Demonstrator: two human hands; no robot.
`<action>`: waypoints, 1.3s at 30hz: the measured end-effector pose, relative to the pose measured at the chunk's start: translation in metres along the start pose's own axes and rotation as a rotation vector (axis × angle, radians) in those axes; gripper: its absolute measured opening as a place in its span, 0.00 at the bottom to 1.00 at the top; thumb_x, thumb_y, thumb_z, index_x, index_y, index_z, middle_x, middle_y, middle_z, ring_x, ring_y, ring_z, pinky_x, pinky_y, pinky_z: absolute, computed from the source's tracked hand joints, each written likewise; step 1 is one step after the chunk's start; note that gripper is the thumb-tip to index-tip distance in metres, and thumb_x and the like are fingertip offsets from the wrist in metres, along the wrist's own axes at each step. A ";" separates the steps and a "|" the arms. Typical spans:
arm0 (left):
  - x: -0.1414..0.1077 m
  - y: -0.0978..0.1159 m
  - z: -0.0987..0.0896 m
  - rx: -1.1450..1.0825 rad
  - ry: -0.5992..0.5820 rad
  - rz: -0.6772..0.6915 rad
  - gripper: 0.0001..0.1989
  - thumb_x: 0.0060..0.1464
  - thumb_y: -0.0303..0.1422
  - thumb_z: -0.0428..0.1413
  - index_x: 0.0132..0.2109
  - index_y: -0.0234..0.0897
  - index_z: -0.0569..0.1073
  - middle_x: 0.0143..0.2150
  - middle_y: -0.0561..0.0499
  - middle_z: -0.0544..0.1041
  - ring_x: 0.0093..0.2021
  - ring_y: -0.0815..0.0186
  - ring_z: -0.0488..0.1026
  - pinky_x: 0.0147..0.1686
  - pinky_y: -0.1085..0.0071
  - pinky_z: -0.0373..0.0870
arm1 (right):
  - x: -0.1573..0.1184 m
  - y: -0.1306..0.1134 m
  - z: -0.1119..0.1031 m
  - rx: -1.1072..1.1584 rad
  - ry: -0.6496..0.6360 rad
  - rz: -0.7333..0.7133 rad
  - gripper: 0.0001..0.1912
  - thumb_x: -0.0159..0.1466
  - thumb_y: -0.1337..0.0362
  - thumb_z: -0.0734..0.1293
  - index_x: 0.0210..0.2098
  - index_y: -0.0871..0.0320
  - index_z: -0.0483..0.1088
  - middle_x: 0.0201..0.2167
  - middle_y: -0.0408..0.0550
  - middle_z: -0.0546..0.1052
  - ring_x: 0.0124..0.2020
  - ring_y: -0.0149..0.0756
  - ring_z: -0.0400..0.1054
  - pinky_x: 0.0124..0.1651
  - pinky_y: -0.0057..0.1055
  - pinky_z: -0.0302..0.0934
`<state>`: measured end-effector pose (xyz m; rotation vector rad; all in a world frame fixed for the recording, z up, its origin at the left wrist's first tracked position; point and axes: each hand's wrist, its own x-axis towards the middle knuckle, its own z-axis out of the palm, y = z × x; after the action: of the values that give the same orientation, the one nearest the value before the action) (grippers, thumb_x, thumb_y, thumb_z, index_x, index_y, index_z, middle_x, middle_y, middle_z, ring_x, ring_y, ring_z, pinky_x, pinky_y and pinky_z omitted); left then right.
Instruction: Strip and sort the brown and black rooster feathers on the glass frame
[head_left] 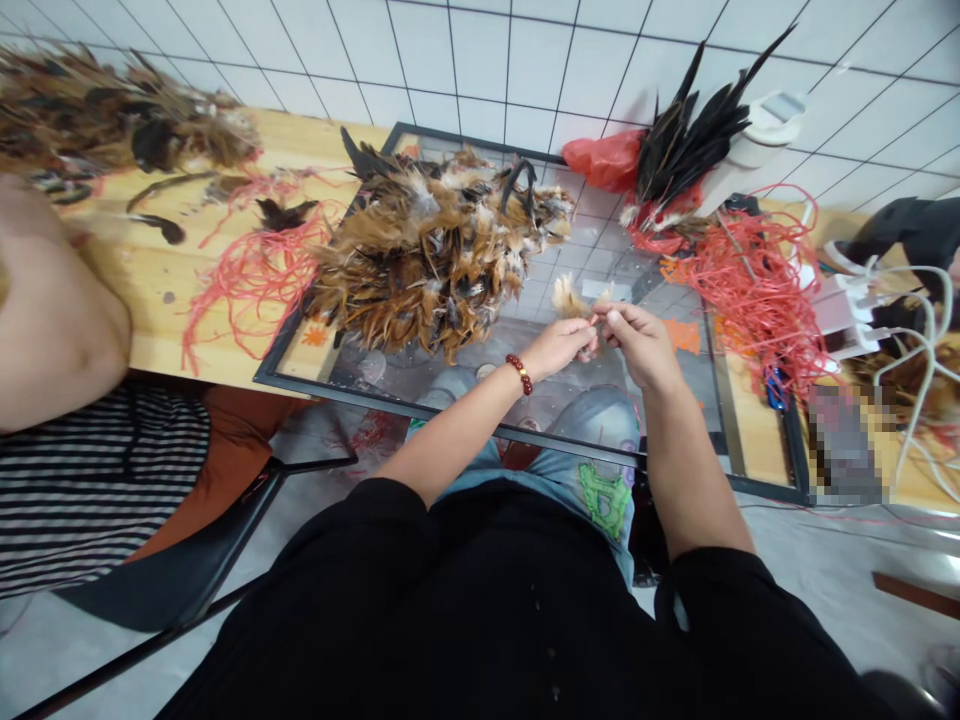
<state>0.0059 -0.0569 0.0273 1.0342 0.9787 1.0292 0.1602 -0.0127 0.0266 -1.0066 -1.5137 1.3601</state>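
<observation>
Over the glass panel, my left hand (pixel 566 342) and my right hand (pixel 637 335) meet with their fingertips almost touching. A small tuft of pale tan feathers (pixel 568 297) sticks up just beyond the fingers. My left hand, with a beaded bracelet at the wrist, is closed on the base of this tuft. The right thumb and forefinger are pinched together beside it. A speck of red shows between the hands, too small to make out clearly. To the left of my hands lies a large heap of brown feathers (pixel 435 250) on the panel.
The black-framed glass panel (pixel 675 390) rests on a wooden table (pixel 161 300). Red plastic strings (pixel 757 290) are tangled at right, with long black feathers (pixel 686 135) behind. A white charger (pixel 844 315) with cables stands far right. Another person's arm (pixel 60 310) is at left.
</observation>
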 end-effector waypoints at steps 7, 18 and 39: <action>0.001 0.001 0.001 -0.033 0.016 -0.045 0.15 0.62 0.28 0.53 0.25 0.31 0.67 0.22 0.55 0.71 0.24 0.76 0.68 0.32 0.76 0.64 | -0.005 -0.010 0.005 0.080 0.006 -0.008 0.18 0.49 0.52 0.80 0.30 0.55 0.75 0.23 0.40 0.77 0.23 0.29 0.71 0.28 0.28 0.70; 0.002 0.001 -0.002 -0.148 0.091 -0.130 0.14 0.59 0.36 0.59 0.30 0.30 0.71 0.26 0.52 0.75 0.26 0.74 0.73 0.35 0.74 0.68 | -0.007 -0.011 0.002 0.085 -0.113 0.091 0.14 0.47 0.58 0.81 0.25 0.58 0.76 0.21 0.43 0.78 0.23 0.32 0.73 0.31 0.32 0.71; -0.002 -0.001 0.001 0.375 -0.119 0.006 0.10 0.61 0.33 0.51 0.32 0.35 0.67 0.26 0.54 0.72 0.26 0.72 0.71 0.31 0.74 0.70 | -0.007 -0.007 0.002 0.003 -0.095 0.012 0.18 0.51 0.50 0.78 0.27 0.56 0.74 0.23 0.41 0.74 0.25 0.29 0.66 0.30 0.29 0.63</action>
<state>0.0062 -0.0590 0.0270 1.3903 1.0946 0.7929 0.1604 -0.0202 0.0328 -0.9616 -1.5771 1.4363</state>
